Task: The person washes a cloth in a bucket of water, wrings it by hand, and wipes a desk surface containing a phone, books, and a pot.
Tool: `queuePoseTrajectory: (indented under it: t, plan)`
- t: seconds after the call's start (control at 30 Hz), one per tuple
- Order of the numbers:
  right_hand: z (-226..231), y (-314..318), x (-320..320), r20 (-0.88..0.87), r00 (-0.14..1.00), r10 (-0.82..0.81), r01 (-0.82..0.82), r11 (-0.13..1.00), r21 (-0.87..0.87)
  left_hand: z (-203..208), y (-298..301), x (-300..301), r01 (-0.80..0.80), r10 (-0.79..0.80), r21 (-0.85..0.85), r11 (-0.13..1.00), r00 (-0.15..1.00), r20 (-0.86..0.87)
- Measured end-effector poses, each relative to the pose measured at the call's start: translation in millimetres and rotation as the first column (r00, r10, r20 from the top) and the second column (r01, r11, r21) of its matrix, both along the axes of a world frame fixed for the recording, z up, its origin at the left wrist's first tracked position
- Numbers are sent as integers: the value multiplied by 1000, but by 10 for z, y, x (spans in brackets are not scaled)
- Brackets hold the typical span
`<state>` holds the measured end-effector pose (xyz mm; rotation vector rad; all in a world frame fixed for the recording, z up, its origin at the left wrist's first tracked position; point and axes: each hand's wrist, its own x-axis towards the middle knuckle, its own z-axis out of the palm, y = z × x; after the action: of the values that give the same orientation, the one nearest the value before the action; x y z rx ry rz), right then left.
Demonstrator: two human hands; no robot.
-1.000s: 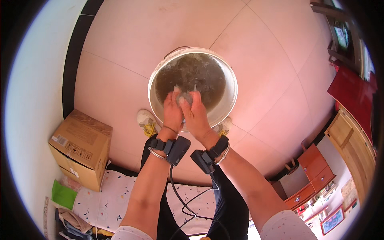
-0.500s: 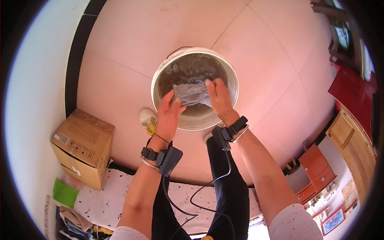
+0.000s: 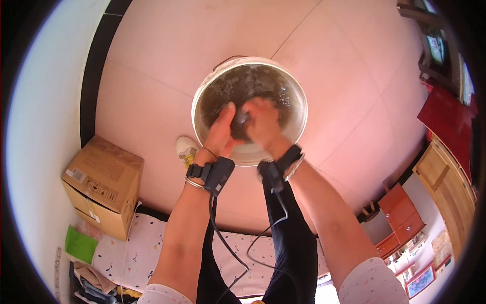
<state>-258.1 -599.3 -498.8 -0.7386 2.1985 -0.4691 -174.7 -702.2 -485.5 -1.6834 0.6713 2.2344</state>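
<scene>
A round white bucket of dark, murky water stands on the floor in front of me. Both my hands are inside its rim, low over the water. Between them is a wet grey cloth, bunched small and mostly hidden by my fingers. My right hand is curled over the cloth, smeared by motion. My left hand grips from the other side, thumb up and fingers underneath. Dark straps with small black boxes sit on both wrists.
A cable trails from the wrist boxes past my legs. My shoe is close to the bucket's left side. A cardboard box stands at the left wall. Behind it lies a patterned cover. Wooden furniture lines the right.
My hands have come closer together and lower into the bucket. The cloth, spread between them before, is now bunched and mostly covered. My right hand has moved left.
</scene>
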Motion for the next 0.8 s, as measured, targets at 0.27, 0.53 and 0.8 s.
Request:
queuePoseTrajectory:
  t: [0.27, 0.53, 0.8]
  plan:
    - [907, -25, 362, 448, 864, -229, 394, 863, -318, 135, 21, 197, -252, 279, 158, 955, 942, -185]
    - [567, 7, 480, 315, 856, -411, 488, 843, -226, 238, 234, 94, -301, 283, -119, 946, 948, -143]
    - [277, -101, 190, 278, 852, -444, 481, 873, -80, 197, 193, 44, 42, -92, -470, 882, 992, -84]
